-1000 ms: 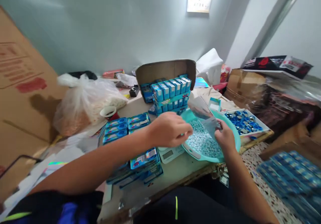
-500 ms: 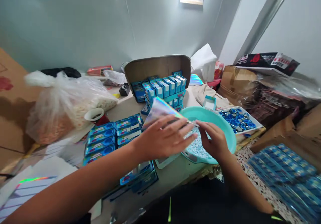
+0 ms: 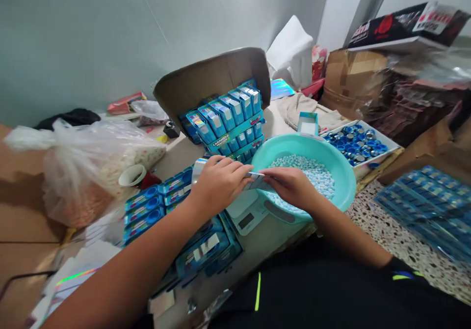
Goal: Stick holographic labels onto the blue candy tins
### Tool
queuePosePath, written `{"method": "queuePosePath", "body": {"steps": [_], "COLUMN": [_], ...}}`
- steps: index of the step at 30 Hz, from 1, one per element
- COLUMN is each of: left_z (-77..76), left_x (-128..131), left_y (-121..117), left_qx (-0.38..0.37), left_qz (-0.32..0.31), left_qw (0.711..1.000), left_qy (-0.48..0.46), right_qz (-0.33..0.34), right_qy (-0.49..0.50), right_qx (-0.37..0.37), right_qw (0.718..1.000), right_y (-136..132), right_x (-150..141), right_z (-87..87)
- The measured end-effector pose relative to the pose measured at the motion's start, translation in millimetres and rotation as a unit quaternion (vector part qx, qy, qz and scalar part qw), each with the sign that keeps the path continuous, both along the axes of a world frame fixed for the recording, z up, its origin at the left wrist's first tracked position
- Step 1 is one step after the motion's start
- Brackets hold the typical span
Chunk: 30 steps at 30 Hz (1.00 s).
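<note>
A shiny, silvery holographic sheet (image 3: 199, 167) is curled between my hands, its edge (image 3: 254, 174) showing in the gap between them. My left hand (image 3: 221, 181) is closed over it, fingers bent across its top. At the other end, my right hand (image 3: 290, 185) pinches the sheet's edge between thumb and fingers. Below and behind the right hand is a turquoise basin (image 3: 346, 181) with many small pale blue pellets (image 3: 320, 174). Left of the basin, a white digital scale (image 3: 247, 221) lies partly under my hands. Blue printed boxes (image 3: 145, 211) fill trays beside my left forearm.
A carton (image 3: 209, 76) stands behind stacked blue display boxes (image 3: 231, 110). Right of the basin sits a white tray of blue and silver caps (image 3: 355, 142). Clear bags (image 3: 88, 162) and a cup (image 3: 132, 176) are at left. Wrapped blue packs (image 3: 427, 211) lie at lower right.
My left hand has closed from spread, blurred fingers to a grip on the sheet. The sheet has gone from raised and flat to lower and curled. The view has shifted and tilted.
</note>
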<state>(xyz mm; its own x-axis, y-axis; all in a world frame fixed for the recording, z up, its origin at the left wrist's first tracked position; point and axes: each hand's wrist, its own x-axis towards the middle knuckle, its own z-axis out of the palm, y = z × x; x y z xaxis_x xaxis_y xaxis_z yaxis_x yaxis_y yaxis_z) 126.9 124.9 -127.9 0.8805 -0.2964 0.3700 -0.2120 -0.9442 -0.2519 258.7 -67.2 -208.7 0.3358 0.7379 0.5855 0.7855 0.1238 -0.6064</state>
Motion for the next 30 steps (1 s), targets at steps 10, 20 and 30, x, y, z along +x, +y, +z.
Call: {"method": "queuePosePath", "body": {"steps": [10, 20, 30], "left_z": [4.4, 2.2, 11.5], "left_x": [-5, -3, -7], "left_y": [-3, 0, 0], "left_qx": [-0.036, -0.072, -0.08], "left_qz": [0.02, -0.006, -0.065], "left_qw": [0.997, 0.995, 0.994], "left_qy": [0.071, 0.062, -0.02], "right_qz": [0.026, -0.001, 0.003], "right_qy": [0.058, 0.035, 0.035], "right_qx": [-0.042, -0.03, -0.034], "right_qw": [0.997, 0.999, 0.999], "right_y": [-6, -8, -6], "right_x": [-3, -5, -7], "right_z": [-2.0, -5.3, -1.8]}}
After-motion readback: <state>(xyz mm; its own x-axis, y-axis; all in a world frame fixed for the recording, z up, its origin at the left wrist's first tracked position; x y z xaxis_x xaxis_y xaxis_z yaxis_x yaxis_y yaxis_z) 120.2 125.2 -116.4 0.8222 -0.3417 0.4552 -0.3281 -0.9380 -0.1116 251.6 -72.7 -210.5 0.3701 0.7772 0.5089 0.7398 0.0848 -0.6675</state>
